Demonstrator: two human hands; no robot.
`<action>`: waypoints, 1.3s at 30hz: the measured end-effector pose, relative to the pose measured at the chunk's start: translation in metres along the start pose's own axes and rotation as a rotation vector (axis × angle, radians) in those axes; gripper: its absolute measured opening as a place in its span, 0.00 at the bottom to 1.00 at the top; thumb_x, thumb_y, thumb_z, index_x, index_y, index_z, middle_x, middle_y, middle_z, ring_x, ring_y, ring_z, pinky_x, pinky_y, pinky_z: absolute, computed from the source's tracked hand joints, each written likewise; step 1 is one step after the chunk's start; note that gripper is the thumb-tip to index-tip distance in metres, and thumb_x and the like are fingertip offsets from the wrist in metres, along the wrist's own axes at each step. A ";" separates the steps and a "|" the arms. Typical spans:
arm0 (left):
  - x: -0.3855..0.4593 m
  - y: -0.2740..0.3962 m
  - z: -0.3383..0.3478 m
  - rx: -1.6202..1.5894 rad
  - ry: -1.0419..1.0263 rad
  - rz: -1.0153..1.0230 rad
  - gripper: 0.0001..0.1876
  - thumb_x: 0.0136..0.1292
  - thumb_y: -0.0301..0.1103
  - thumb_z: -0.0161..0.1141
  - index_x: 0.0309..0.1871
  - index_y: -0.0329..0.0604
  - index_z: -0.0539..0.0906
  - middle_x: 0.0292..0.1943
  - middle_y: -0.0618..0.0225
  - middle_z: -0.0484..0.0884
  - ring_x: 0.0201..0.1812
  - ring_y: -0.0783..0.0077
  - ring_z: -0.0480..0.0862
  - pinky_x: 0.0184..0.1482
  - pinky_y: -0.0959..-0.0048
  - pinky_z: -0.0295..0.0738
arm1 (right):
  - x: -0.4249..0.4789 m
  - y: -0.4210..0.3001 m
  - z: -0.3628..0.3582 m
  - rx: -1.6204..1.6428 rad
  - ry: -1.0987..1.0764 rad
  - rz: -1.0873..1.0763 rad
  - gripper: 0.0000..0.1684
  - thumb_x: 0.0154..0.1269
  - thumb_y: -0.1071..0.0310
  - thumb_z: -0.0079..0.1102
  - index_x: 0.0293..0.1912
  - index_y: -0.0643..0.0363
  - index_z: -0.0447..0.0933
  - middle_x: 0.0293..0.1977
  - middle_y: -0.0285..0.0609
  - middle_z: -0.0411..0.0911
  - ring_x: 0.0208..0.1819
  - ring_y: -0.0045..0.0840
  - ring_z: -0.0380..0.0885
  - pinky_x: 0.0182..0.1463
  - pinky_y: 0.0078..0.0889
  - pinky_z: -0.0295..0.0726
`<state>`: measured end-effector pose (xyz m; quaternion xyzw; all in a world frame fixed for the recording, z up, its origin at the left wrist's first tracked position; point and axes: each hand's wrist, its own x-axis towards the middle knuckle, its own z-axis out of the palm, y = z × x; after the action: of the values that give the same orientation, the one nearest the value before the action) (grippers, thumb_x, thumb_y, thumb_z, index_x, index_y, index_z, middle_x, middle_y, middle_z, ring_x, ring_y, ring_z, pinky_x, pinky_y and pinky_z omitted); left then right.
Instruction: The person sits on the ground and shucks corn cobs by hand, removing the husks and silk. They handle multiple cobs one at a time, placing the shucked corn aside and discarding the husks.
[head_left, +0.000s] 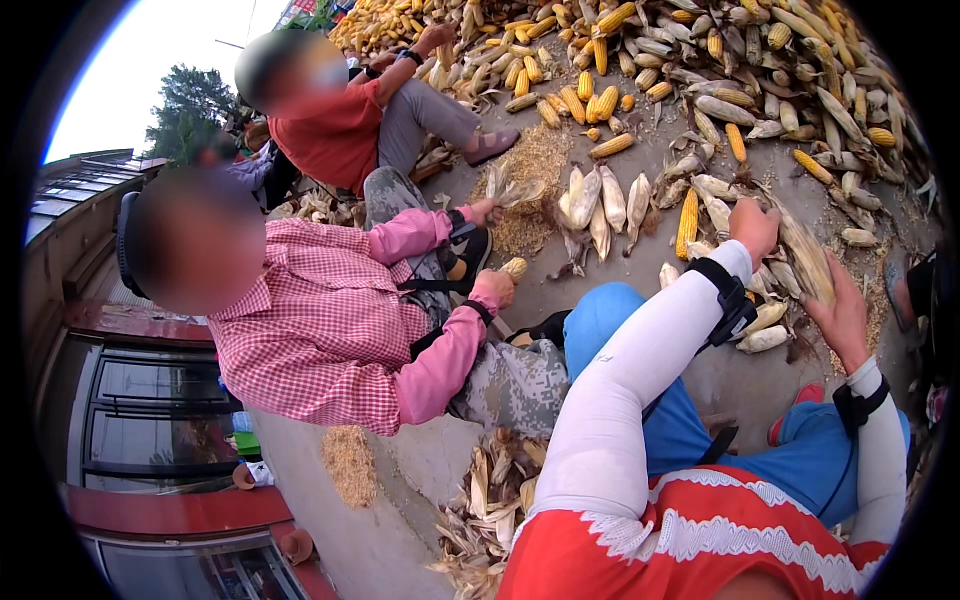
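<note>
A long ear of corn in its pale dry husk (807, 251) is held between my two hands, blurred by motion. My left hand (754, 229) is closed at its upper end, where dark silk trails off. My right hand (836, 315) grasps the lower end, fingers around the husk. Below the ear, unhusked corn ears (763, 339) lie on the concrete ground, partly hidden by my hands. A bare yellow cob of corn (686, 225) rests to the left of my left hand.
Beyond lies a big heap of corn (750, 67). At left sits a person in a checked shirt (322, 315), holding a cob (514, 268) and stripped husk (517, 191). Farther off sits a person in orange (330, 142). Discarded husks (495, 502) lie beside me; loose kernels (536, 165) cover some ground.
</note>
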<state>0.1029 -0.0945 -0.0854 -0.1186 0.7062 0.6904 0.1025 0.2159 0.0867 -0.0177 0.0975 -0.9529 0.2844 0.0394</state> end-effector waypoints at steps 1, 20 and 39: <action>-0.002 0.002 -0.002 -0.039 -0.018 -0.026 0.11 0.59 0.27 0.57 0.34 0.21 0.78 0.29 0.52 0.81 0.24 0.63 0.82 0.23 0.66 0.79 | 0.000 -0.003 -0.001 -0.002 0.000 0.000 0.42 0.49 0.66 0.67 0.64 0.67 0.65 0.58 0.58 0.72 0.60 0.47 0.71 0.64 0.37 0.68; -0.021 0.027 0.001 -0.169 -0.117 -0.095 0.09 0.59 0.25 0.57 0.31 0.23 0.79 0.26 0.58 0.81 0.21 0.69 0.79 0.19 0.70 0.75 | -0.007 0.004 -0.005 -0.022 0.001 -0.015 0.43 0.49 0.70 0.64 0.66 0.63 0.63 0.59 0.56 0.70 0.61 0.46 0.70 0.64 0.37 0.67; -0.014 0.013 0.017 -0.148 -0.005 -0.082 0.12 0.54 0.29 0.60 0.27 0.23 0.78 0.22 0.49 0.80 0.24 0.65 0.79 0.32 0.64 0.73 | -0.009 -0.001 -0.011 -0.073 0.033 -0.008 0.42 0.47 0.71 0.66 0.65 0.63 0.64 0.57 0.56 0.72 0.58 0.47 0.73 0.61 0.37 0.71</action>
<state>0.1117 -0.0773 -0.0696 -0.1530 0.6474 0.7363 0.1233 0.2248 0.0933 -0.0087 0.0950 -0.9615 0.2510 0.0598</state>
